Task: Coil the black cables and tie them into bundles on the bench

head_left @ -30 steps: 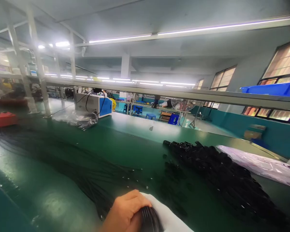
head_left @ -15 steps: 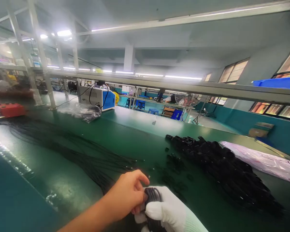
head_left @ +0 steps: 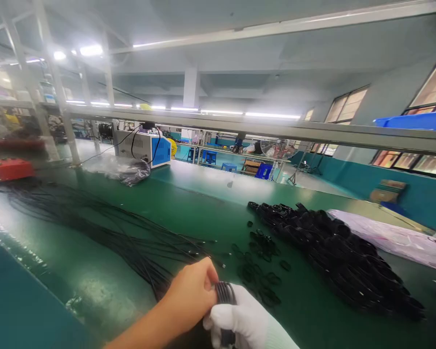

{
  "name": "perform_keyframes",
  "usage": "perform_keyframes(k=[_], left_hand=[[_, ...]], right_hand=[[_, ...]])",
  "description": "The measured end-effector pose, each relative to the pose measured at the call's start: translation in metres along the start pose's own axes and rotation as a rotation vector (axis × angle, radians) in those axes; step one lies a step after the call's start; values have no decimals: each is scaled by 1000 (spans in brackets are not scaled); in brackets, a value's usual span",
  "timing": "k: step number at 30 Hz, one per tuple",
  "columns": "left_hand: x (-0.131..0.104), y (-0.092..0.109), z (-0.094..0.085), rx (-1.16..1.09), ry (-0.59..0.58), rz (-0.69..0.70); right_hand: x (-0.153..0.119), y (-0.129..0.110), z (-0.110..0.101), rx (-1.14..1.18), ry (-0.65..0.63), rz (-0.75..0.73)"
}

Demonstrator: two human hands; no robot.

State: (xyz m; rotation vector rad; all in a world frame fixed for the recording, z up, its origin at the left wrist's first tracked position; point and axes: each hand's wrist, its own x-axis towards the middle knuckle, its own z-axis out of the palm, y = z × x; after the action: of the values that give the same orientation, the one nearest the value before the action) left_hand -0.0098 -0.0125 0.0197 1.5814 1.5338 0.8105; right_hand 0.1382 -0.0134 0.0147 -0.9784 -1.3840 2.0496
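Note:
My right hand [head_left: 240, 315], in a white glove, is wrapped round a coil of black cable [head_left: 225, 292] at the bottom centre. My bare left hand [head_left: 194, 291] is closed against the coil's left side, with thumb and fingertips at the cable; what exactly they pinch is hidden. Long loose black cables [head_left: 127, 247] run from the far left of the green table [head_left: 189, 208] towards my left hand. Small black rings [head_left: 265, 245] lie scattered beyond my right hand. To their right is a large heap of coiled black cables [head_left: 334, 252].
A blue and white machine [head_left: 148, 148] stands at the back beside a clear plastic bag [head_left: 119, 169]. A red box [head_left: 10, 168] is at the far left. Pinkish plastic wrapping [head_left: 392, 237] lies behind the heap. A metal rail [head_left: 276, 126] crosses above the table.
My left hand's raised index finger has come down and closed in at the coil. The view has shifted slightly, and both hands remain together at the coil.

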Motion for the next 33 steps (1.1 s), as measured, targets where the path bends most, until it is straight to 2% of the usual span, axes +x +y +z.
perform_keyframes(k=[4,6,9,12,15,19,23,27,30,33], left_hand=[[-1,-5,-3,-35,-9,94],[-3,-6,-5,-28,-17,110],[-6,-5,-11,15,-17,112],[-14,-9,-16,61,54,102],[-21,-17,-19,90,86,91],[-20,-24,-18,160,61,73],[-4,-14,-1,293,-10,170],[22,-4,33,365,-107,245],[42,-3,59,314,-158,254],[54,-4,70,211,-189,218]], right_hand=[[-1,4,-5,199,-104,71],[1,10,-6,213,-110,110],[5,18,-5,245,-47,93],[7,21,-6,373,-2,23],[3,9,-16,416,68,-42],[-10,-18,-37,452,298,-125],[-13,-25,-58,466,474,-183],[-9,-16,-74,484,598,-250],[-10,-12,-78,466,605,-245],[-14,-9,-75,427,580,-236]])
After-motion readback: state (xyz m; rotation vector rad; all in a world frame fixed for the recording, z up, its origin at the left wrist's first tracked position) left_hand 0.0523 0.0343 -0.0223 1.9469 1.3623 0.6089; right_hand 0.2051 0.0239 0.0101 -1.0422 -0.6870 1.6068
